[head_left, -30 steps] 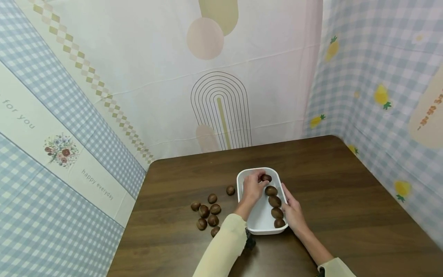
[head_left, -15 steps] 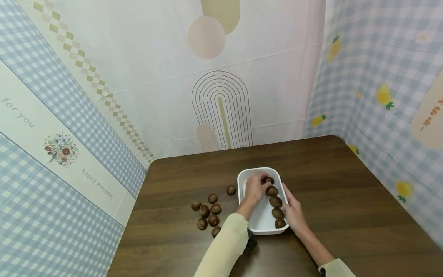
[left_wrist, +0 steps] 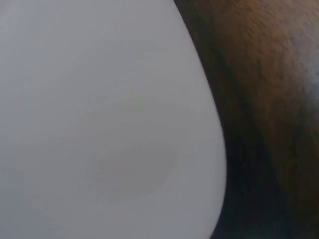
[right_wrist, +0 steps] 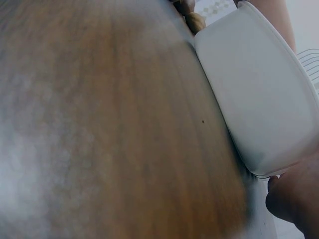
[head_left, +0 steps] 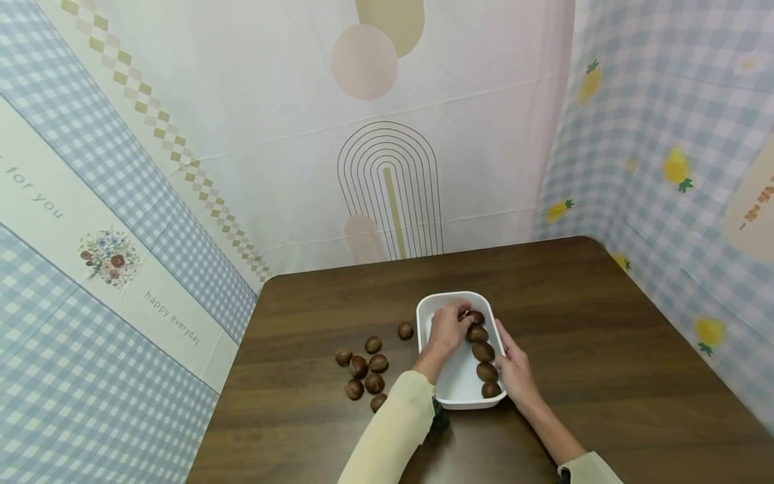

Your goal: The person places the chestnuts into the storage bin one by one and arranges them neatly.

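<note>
— Inside the tray (head_left: 437,304), what's the left hand (head_left: 448,327) doing?
— Pinching the far chestnut (head_left: 476,316) of a row along the tray's right side.
— The right hand (head_left: 516,372)?
— Fingers fairly straight against the tray's right wall. Loose chestnuts (head_left: 366,368) lie left of the tray on the table (head_left: 605,336).

a dark wooden table (head_left: 605,376) stands boxed in by pastel printed cloth walls (head_left: 242,101), evenly lit.
</note>
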`<action>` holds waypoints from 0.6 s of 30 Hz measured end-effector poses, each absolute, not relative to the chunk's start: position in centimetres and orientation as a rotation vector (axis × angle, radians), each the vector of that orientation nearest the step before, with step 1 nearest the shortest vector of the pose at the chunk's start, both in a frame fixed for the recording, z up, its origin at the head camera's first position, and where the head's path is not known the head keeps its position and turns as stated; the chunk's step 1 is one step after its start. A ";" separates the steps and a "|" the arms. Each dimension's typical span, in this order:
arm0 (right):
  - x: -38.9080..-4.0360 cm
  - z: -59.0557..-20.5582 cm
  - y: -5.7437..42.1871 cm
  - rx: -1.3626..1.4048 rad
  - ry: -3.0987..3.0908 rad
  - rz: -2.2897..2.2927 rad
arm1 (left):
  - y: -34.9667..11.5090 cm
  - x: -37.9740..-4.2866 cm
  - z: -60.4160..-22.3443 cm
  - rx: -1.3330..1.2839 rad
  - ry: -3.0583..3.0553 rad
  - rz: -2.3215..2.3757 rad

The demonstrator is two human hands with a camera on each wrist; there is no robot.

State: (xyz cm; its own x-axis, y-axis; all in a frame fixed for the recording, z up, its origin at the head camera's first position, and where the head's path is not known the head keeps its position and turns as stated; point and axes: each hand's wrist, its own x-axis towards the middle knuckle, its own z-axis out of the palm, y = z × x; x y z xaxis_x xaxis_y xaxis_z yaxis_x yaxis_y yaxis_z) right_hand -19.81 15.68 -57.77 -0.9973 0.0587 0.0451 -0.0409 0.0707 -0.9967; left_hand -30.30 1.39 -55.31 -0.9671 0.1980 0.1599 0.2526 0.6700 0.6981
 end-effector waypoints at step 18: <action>-19.8 -57.7 15.7 -0.009 -2.221 2.145 | -2.1 -30.9 -51.7 -0.587 -2.638 -1.384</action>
